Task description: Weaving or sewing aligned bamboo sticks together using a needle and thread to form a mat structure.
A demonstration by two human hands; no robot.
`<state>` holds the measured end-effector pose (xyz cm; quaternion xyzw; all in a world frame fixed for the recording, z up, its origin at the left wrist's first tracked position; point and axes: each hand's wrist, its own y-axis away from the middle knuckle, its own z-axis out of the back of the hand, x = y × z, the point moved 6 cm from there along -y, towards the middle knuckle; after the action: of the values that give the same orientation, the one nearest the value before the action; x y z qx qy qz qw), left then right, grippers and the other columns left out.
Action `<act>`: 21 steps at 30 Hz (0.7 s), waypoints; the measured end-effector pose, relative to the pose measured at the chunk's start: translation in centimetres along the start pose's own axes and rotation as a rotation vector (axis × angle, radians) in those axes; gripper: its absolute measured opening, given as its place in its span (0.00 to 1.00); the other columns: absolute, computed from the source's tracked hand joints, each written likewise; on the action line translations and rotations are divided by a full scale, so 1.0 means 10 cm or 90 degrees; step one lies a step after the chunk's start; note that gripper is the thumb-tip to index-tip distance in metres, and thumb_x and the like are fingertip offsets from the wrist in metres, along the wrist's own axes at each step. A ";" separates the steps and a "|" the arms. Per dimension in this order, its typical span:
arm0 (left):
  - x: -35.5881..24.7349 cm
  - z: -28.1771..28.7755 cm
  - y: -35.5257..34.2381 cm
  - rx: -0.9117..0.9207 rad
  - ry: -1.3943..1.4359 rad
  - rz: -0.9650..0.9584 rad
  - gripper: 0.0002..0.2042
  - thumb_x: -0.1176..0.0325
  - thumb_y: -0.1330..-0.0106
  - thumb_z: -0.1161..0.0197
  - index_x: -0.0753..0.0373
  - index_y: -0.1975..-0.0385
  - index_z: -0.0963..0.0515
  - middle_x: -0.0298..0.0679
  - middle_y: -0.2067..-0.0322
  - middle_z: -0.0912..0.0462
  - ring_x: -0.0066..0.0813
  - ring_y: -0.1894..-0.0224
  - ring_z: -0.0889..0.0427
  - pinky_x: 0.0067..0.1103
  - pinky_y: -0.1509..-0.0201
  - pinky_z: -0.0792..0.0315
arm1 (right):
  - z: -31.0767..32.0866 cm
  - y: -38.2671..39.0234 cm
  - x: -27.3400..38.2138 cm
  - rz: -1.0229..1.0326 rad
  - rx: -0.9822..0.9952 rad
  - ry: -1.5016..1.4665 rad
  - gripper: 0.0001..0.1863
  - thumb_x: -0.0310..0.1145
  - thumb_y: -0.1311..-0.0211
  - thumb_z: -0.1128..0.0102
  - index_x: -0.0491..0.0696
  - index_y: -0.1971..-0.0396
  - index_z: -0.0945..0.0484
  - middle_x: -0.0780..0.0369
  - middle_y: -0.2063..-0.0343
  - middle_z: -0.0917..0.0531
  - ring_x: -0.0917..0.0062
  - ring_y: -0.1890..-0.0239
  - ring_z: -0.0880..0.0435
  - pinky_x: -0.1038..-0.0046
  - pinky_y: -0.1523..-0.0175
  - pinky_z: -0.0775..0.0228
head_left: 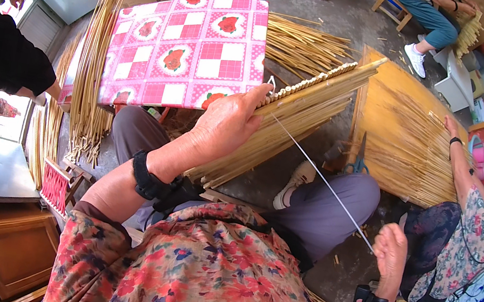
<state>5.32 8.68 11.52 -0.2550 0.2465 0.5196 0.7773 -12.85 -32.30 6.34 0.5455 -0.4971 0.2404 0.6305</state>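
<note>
A mat of straw-coloured stalks slants across my lap, with a knotted pale edging along its upper side. At the near end of that edging, my left hand is closed, thumb and fingers pinching the mat's edge. From there a white cord runs taut, down and to the right. Its other end is in my right hand, a closed fist above the floor beside my right knee. The lower stretch of the cord looks thicker; whether a needle is there I cannot tell.
A table with a pink checked cover stands ahead, a stalk bundle hanging over its left side. Scissors lie by a wooden board with stalks, where a co-worker's hand rests. Another person's dark sleeve is at left.
</note>
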 end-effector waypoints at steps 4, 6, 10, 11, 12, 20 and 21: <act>-0.04 -0.03 0.01 0.016 0.023 -0.022 0.28 0.74 0.45 0.44 0.62 0.41 0.39 0.56 0.62 0.21 0.54 0.58 0.23 0.38 0.56 0.29 | 0.70 -0.08 -0.15 0.038 -0.177 -0.050 0.05 0.30 0.35 0.48 0.49 0.71 0.31 0.73 0.84 0.37 0.93 0.87 0.42 0.89 0.86 0.51; -0.12 -0.04 0.04 -0.023 0.018 -0.077 0.30 0.75 0.46 0.43 0.63 0.40 0.41 0.54 0.62 0.20 0.54 0.59 0.22 0.37 0.56 0.28 | 0.69 -0.12 -0.15 0.043 -0.222 0.069 0.05 0.31 0.35 0.47 0.48 0.70 0.30 0.74 0.84 0.36 0.93 0.87 0.43 0.88 0.85 0.52; -0.10 -0.08 0.02 0.000 0.001 -0.042 0.31 0.77 0.47 0.43 0.64 0.40 0.42 0.53 0.61 0.20 0.53 0.60 0.22 0.37 0.56 0.28 | -0.65 -0.24 0.40 0.169 -0.010 0.140 0.05 0.31 0.37 0.45 0.46 0.67 0.28 0.72 0.82 0.35 0.92 0.84 0.42 0.88 0.80 0.50; -0.08 -0.07 0.03 -0.019 0.016 -0.061 0.31 0.77 0.47 0.43 0.65 0.40 0.42 0.54 0.60 0.21 0.53 0.60 0.22 0.36 0.56 0.28 | -1.06 -0.27 0.51 0.200 0.068 0.143 0.05 0.32 0.37 0.44 0.46 0.67 0.26 0.72 0.81 0.33 0.93 0.83 0.39 0.88 0.79 0.49; -0.07 -0.06 0.05 -0.039 0.035 -0.079 0.32 0.77 0.47 0.43 0.65 0.39 0.42 0.54 0.59 0.21 0.53 0.60 0.22 0.36 0.57 0.27 | -1.45 -0.29 0.59 0.231 0.145 0.148 0.06 0.32 0.37 0.44 0.45 0.68 0.24 0.71 0.81 0.31 0.93 0.82 0.37 0.88 0.79 0.48; -0.15 -0.10 0.19 -0.054 0.034 -0.071 0.32 0.74 0.46 0.41 0.66 0.39 0.44 0.57 0.52 0.28 0.51 0.54 0.24 0.35 0.53 0.28 | -2.74 -0.53 0.08 0.181 0.265 0.185 0.15 0.38 0.31 0.52 0.41 0.63 0.23 0.64 0.74 0.21 0.88 0.83 0.29 0.87 0.80 0.38; -0.13 -0.11 0.19 -0.072 0.027 -0.084 0.32 0.73 0.46 0.40 0.66 0.40 0.44 0.57 0.52 0.28 0.52 0.53 0.25 0.35 0.53 0.28 | -2.78 -0.50 0.00 0.104 0.296 0.117 0.15 0.39 0.31 0.53 0.41 0.62 0.24 0.64 0.73 0.21 0.87 0.83 0.28 0.87 0.80 0.37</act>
<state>2.98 7.71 11.29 -0.3252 0.2156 0.4748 0.7889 1.52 -8.02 6.52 0.6095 -0.4114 0.4470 0.5094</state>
